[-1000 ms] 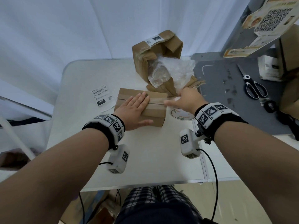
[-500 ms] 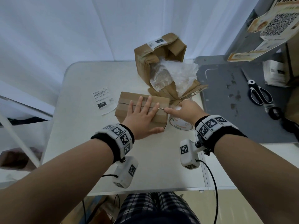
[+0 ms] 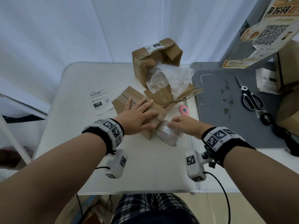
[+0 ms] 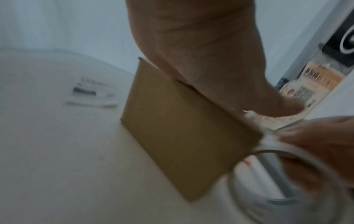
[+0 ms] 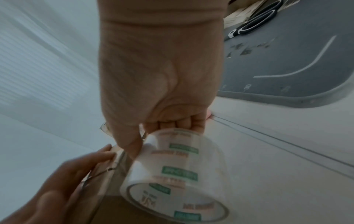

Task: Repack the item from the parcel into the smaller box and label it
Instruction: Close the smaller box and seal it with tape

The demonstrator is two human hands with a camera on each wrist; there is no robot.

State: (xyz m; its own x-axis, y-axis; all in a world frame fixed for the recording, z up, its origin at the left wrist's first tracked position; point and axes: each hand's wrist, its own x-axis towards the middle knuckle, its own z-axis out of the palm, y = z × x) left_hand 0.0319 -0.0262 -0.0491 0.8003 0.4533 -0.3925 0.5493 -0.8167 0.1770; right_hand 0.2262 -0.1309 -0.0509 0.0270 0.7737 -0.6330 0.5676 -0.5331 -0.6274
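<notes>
The small brown box [image 3: 124,97] lies closed on the white table [image 3: 68,126], turned at an angle. My left hand [image 3: 137,115] lies flat on its top with the fingers spread. My right hand [image 3: 182,125] grips a roll of clear tape [image 3: 167,135] held against the box's near right corner; the roll [image 5: 172,166] shows printed green and red marks. In the left wrist view the box's side [image 4: 182,136] and the tape ring [image 4: 277,174] are blurred. The opened parcel [image 3: 155,62] stands behind with clear plastic wrap [image 3: 171,78] spilling out. A white shipping label [image 3: 99,100] lies left of the box.
A pink box cutter [image 3: 184,109] lies right of the box. On the grey mat [image 3: 229,110] to the right are scissors [image 3: 250,96] and a black ring. Cartons and a printed QR carton [image 3: 267,29] stand at the far right.
The small box has been turned at an angle. My right hand has picked up the tape roll from the table and brought it to the box's corner. The pink cutter is now uncovered.
</notes>
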